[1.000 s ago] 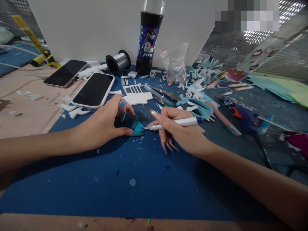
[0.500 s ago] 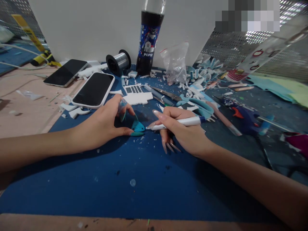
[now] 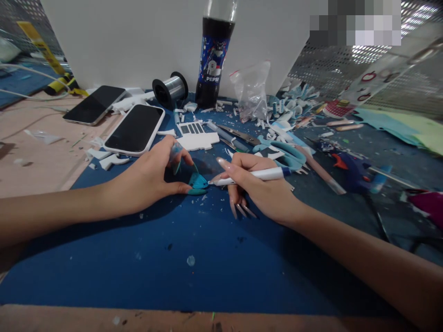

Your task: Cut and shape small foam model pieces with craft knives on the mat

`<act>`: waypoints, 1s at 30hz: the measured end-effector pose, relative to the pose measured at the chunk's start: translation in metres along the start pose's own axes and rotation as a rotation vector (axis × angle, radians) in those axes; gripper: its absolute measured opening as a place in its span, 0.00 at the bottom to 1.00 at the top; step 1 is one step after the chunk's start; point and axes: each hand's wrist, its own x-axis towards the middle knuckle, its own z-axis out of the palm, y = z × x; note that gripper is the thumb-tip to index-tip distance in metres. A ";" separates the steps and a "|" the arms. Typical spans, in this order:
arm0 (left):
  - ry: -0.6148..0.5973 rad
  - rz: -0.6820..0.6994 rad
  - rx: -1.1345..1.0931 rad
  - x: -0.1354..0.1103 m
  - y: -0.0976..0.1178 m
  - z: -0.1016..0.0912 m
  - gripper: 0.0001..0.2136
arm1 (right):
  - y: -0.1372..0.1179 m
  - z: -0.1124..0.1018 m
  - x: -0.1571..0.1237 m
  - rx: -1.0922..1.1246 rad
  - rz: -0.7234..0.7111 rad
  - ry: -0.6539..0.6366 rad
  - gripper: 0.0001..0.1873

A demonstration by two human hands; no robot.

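My left hand (image 3: 148, 180) rests on the blue mat (image 3: 194, 258), its thumb and forefinger pinched around a small teal foam piece (image 3: 198, 181). My right hand (image 3: 259, 184) grips a white craft knife (image 3: 256, 176) like a pen, with the tip touching the teal piece's right edge. The other right fingers are spread down onto the mat. Both forearms reach in from the lower corners.
Two phones (image 3: 134, 129) (image 3: 94, 104) lie at the back left, beside a wire spool (image 3: 170, 89), a Pepsi bottle (image 3: 214, 55) and a plastic bag (image 3: 252, 92). Teal scissors (image 3: 284, 154), a glue gun (image 3: 356, 171), pens and foam scraps crowd the right side. A white board stands behind.
Almost nothing differs. My right hand with the knife has shifted very slightly; my left hand keeps its pinch on the teal piece.
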 end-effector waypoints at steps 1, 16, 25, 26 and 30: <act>-0.002 0.001 0.002 0.000 0.000 0.000 0.19 | 0.000 0.000 0.000 0.000 0.002 0.001 0.21; -0.006 0.008 0.013 0.000 0.000 0.000 0.19 | 0.000 0.001 0.000 0.018 0.004 -0.035 0.21; -0.001 0.007 0.016 -0.001 0.001 0.000 0.19 | 0.001 0.000 -0.001 -0.001 -0.002 -0.023 0.21; 0.001 0.007 0.018 0.000 0.001 0.000 0.19 | 0.001 0.000 -0.001 0.001 0.000 -0.023 0.20; 0.003 0.010 0.025 0.000 0.000 0.001 0.18 | 0.001 0.000 -0.001 0.001 0.006 -0.023 0.21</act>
